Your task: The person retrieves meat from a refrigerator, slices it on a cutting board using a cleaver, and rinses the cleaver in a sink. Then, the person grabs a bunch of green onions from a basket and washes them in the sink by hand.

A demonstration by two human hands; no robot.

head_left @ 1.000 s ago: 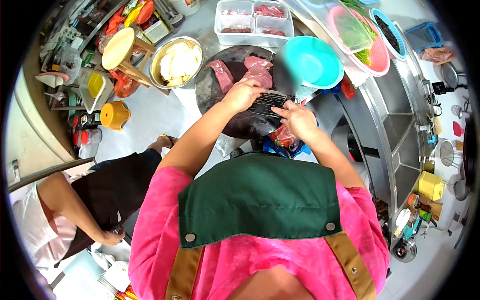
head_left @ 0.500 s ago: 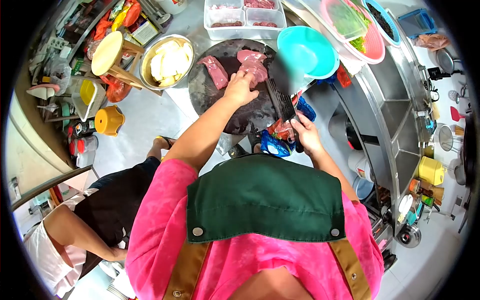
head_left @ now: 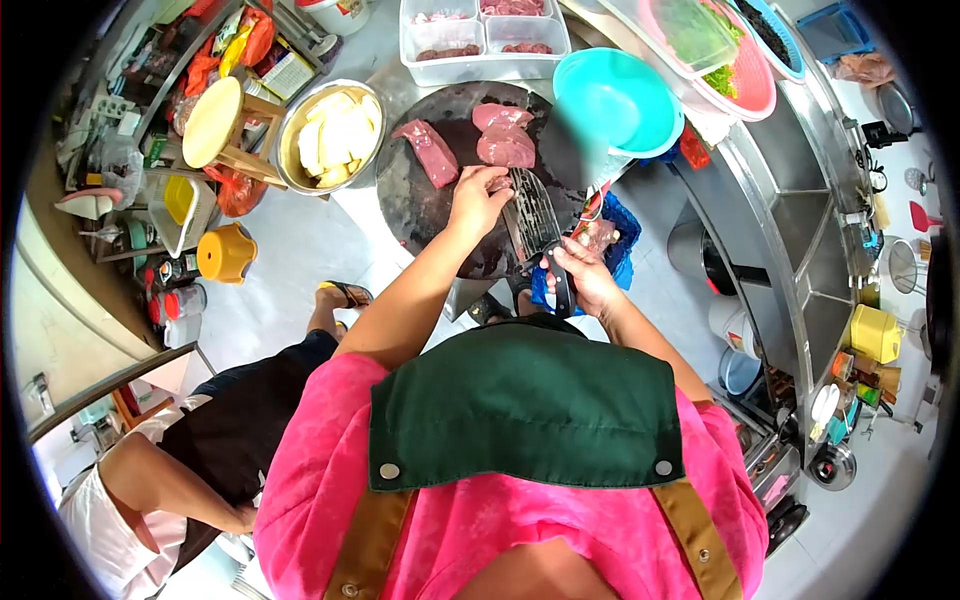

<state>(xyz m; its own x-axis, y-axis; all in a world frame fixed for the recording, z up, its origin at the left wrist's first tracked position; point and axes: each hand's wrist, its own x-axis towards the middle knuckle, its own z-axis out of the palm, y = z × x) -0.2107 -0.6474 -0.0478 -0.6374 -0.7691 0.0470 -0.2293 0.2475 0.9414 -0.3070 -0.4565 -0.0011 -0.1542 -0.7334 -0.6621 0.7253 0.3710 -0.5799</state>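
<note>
In my right hand [head_left: 588, 277] is the black handle of a broad kitchen knife [head_left: 534, 215], its wet dark blade pointing away over the round dark chopping board [head_left: 410, 205]. My left hand [head_left: 476, 203] is closed beside the blade's tip, fingertips bunched together. Whether a scrap of meat is between them I cannot make out. Just beyond the fingers lie pink slabs of raw meat [head_left: 507, 147]. A longer strip of raw meat [head_left: 430, 153] rests apart on the board's left side.
A steel bowl of pale yellow pieces [head_left: 287, 150] stands left, beside a wooden stool [head_left: 213, 122]. Behind the board is a divided clear container [head_left: 485, 70] of meat. A turquoise basin [head_left: 640, 140] sits right, near a steel counter [head_left: 790, 215]. Another person's arm [head_left: 170, 480] shows lower left.
My left hand has drawn back off the meat slabs toward me. The knife has swung left across the board, its tip now by my left fingers.
</note>
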